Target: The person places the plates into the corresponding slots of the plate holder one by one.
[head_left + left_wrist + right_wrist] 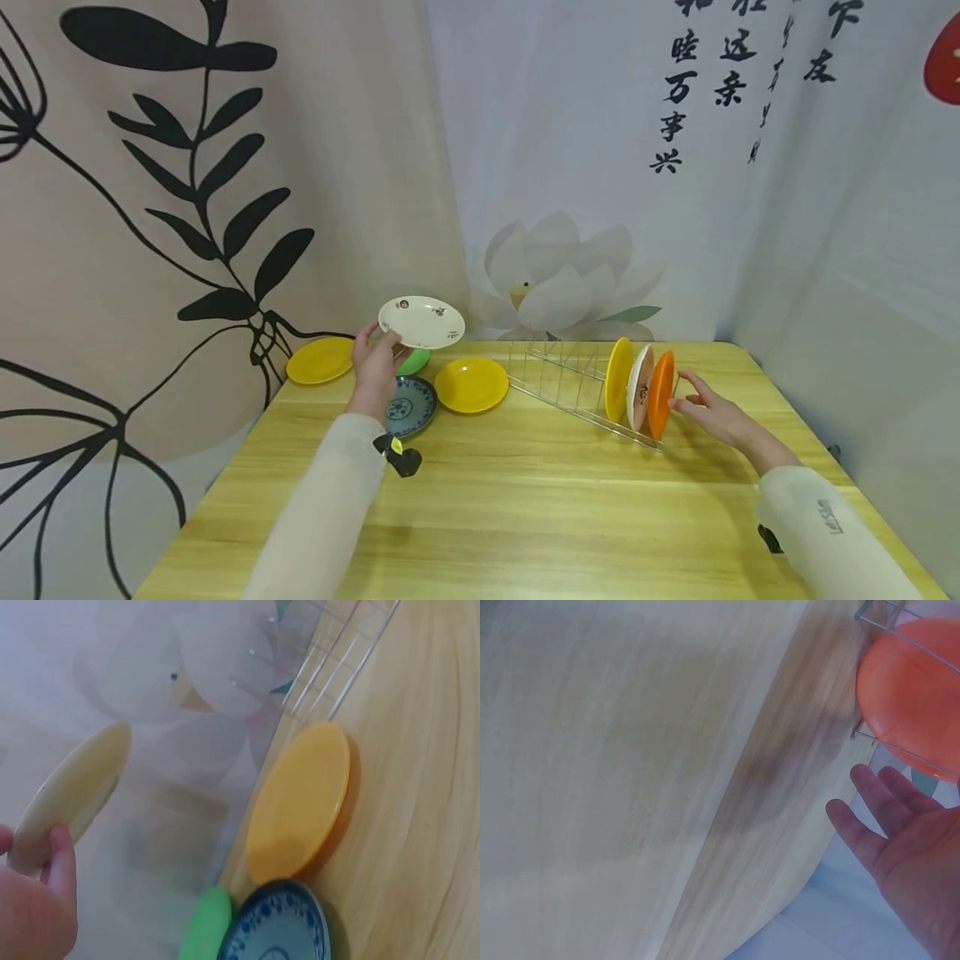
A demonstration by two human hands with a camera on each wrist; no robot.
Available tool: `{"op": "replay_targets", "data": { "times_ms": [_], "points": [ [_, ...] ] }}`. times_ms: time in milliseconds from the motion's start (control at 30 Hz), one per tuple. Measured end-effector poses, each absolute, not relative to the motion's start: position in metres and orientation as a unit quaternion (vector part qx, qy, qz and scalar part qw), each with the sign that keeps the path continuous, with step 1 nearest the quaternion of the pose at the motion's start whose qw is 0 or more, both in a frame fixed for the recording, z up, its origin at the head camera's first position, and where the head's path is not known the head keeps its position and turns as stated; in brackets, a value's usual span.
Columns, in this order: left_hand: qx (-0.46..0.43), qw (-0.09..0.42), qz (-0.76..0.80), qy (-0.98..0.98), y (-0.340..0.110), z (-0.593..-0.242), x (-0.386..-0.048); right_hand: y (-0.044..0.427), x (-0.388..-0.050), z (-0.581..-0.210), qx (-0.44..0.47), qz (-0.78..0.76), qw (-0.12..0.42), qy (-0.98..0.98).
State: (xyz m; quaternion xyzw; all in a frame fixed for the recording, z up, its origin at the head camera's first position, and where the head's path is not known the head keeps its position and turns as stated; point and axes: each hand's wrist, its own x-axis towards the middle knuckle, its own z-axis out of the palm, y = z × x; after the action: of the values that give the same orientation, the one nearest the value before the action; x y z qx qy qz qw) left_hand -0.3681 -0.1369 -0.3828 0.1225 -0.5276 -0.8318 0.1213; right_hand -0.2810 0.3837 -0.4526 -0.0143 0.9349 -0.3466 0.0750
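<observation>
My left hand (377,371) pinches the rim of a white oval-looking plate (422,322) with small printed motifs, raised above the back left of the table. In the left wrist view, the thumb lies on one face of this plate (75,795). My right hand (716,414) is beside the orange plate (661,396), fingers extended; whether they touch it I cannot tell. In the right wrist view, several fingers (881,799) are spread apart with nothing between them. The orange plate, a white patterned plate (640,387) and a yellow plate (618,379) stand upright in a wire rack (570,400).
Below my left hand lie a blue patterned plate (411,408) and a partly hidden green plate (415,360). Yellow plates lie on either side, one at the left (321,360) and one nearer the rack (472,385). Printed curtains hang behind the wooden table (525,517).
</observation>
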Motion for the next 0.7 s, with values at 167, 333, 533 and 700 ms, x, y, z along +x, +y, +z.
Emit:
{"op": "replay_targets", "data": {
  "times_ms": [167,333,533,700],
  "points": [
    [0.113,0.1,-0.835,-0.53,-0.125,-0.377,-0.373,0.381,-0.28,-0.455,-0.015,-0.346,0.065,0.936],
    [0.092,0.09,-0.831,-0.541,-0.112,-0.373,-0.375,0.379,-0.28,-0.454,-0.017,-0.347,0.062,0.936],
    [0.076,0.075,-0.827,-0.552,-0.093,-0.373,-0.376,0.379,-0.28,-0.453,-0.015,-0.345,0.065,0.936],
    [0.068,0.063,-0.829,-0.552,-0.075,-0.373,-0.378,0.381,-0.279,-0.452,-0.016,-0.341,0.066,0.938]
  ]
}}
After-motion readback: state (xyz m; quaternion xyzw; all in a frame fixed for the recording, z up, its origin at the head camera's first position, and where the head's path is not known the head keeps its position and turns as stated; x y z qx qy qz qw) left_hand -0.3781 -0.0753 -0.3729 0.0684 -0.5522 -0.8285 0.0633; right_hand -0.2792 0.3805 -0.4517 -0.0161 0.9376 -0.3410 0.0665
